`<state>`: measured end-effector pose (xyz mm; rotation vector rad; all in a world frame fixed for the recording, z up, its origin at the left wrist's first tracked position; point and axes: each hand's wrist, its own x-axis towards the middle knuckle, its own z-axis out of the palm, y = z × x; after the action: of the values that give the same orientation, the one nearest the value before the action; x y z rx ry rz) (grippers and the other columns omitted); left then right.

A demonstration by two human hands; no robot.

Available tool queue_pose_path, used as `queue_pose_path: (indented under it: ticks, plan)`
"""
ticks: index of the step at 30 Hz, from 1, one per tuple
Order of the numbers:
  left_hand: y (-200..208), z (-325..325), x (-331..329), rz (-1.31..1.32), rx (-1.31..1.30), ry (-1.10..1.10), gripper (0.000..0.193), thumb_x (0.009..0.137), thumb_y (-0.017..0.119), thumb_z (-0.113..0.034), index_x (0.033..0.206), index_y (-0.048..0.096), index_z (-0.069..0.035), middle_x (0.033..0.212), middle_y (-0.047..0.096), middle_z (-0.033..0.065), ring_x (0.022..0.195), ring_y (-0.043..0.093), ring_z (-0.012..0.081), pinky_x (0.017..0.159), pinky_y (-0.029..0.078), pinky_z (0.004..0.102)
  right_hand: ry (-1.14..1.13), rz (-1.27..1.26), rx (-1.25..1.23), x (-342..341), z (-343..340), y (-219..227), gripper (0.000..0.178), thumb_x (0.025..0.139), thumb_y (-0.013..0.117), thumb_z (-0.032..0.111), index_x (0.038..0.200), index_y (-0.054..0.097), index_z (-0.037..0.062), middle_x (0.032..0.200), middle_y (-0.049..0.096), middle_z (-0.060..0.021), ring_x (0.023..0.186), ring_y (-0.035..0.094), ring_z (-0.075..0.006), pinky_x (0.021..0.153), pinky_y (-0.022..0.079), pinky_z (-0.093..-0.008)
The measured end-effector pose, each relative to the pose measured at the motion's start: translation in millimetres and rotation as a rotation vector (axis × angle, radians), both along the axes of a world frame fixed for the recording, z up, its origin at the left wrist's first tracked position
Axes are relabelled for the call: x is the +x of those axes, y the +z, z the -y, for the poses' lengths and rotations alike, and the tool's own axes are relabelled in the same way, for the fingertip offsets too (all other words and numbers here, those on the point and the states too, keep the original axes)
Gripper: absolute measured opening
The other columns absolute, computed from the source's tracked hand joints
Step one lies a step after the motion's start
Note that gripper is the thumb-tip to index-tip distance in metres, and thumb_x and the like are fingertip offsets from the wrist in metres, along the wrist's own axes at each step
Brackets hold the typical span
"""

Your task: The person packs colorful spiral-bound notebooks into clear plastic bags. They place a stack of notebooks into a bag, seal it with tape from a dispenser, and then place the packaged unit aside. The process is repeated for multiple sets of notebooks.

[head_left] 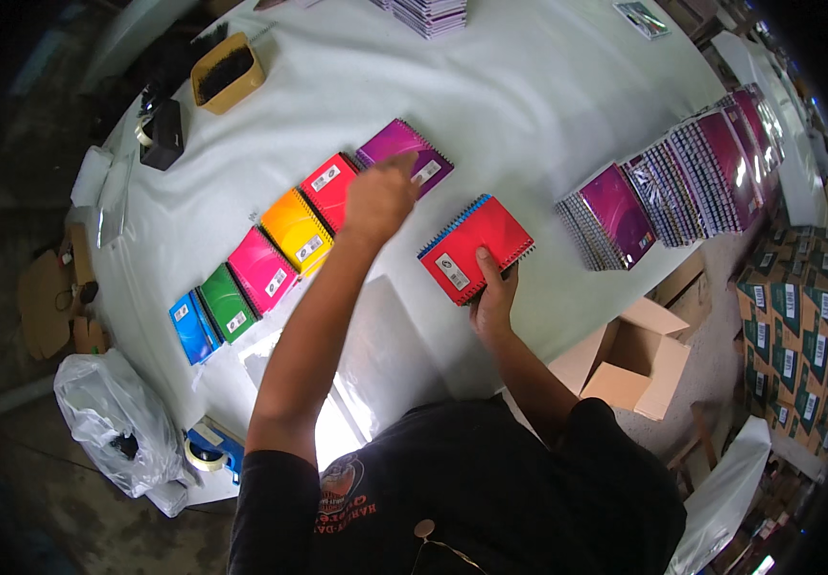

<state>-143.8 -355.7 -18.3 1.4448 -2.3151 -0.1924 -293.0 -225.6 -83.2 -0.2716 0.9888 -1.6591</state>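
My right hand (496, 297) grips a small stack of spiral notebooks, thumb on top and fingers underneath. The top one is a red notebook (490, 235), and a blue edge shows beneath it. My left hand (382, 199) reaches over the purple notebook (396, 144) at the far end of a slanting row. Its fingers are smeared and partly hidden, so whether they grip the cover is unclear. Down the row lie another red notebook (326, 177), a yellow notebook (289, 225), a pink notebook (253, 261), a green notebook (226, 295) and a blue notebook (190, 321).
Wrapped purple notebooks (615, 206) stand in overlapping stacks at the right, with another stack (430, 17) at the back. A yellow tub (241, 91) and a black tape dispenser (163, 144) sit back left. An open cardboard box (668, 359) is at the table's right edge.
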Motion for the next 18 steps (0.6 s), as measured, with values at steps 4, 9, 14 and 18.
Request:
queue_pose_path:
  ticks: [4,9,14,18]
  plan:
    - [-88.1,-5.0,-3.0,0.24,-0.317,0.015,0.027,0.082,0.054,-0.013,0.105,0.054,0.0,0.112,0.057,0.0144,0.103,0.057,0.0304,0.075,0.052,0.039,-0.08,-0.014,0.036,-0.4,-4.0,2.2,0.047,0.081,0.067,0.014,0.119,0.041,0.0032,0.106,0.054,-0.0074,0.096,0.055,-0.0156,0.085,0.045,-0.031]
    - [14.7,-14.4,-5.2,0.072,-0.084,0.063,0.019,0.082,0.056,-0.012,0.1,0.06,-0.01,0.066,0.063,0.0119,0.054,0.062,0.0284,0.05,0.051,0.0393,-0.124,-0.071,0.041,-23.4,-18.5,-2.9,0.053,0.079,0.069,0.013,0.122,0.039,0.0039,0.109,0.053,-0.0071,0.097,0.054,-0.0156,0.086,0.045,-0.0308]
    - [58.7,-96.3,-56.1,-0.379,0.262,0.087,0.027,0.079,0.069,-0.016,0.101,0.062,-0.002,0.076,0.066,0.0155,0.069,0.067,0.0227,0.063,0.052,0.0296,0.037,0.014,-0.14,-4.6,-30.4,-3.5,0.07,0.073,0.074,0.011,0.129,0.032,0.0056,0.117,0.049,-0.006,0.105,0.051,-0.0165,0.093,0.042,-0.0313]
    - [45.4,-107.8,-39.0,-0.681,0.447,0.088,0.032,0.082,0.065,-0.013,0.108,0.055,0.003,0.106,0.059,0.0175,0.09,0.063,0.0234,0.076,0.05,0.0292,0.356,0.154,-0.047,21.8,-29.7,25.5,0.083,0.069,0.075,0.007,0.134,0.024,0.0073,0.126,0.041,-0.0056,0.117,0.043,-0.0162,0.098,0.039,-0.0315]
